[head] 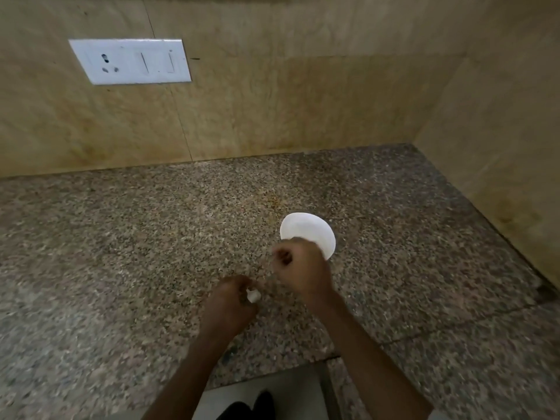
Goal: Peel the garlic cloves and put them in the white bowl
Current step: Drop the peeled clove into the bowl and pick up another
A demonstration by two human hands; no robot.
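Left fingers (238, 284) pinching garlic clove (254, 295), white bowl (306, 230) just beyond

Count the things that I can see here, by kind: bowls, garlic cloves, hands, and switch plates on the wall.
White bowl: 1
Garlic clove: 1, gripped in the left hand
Hands: 2, counting the right hand, which is blurred
Switch plate: 1
Total: 5
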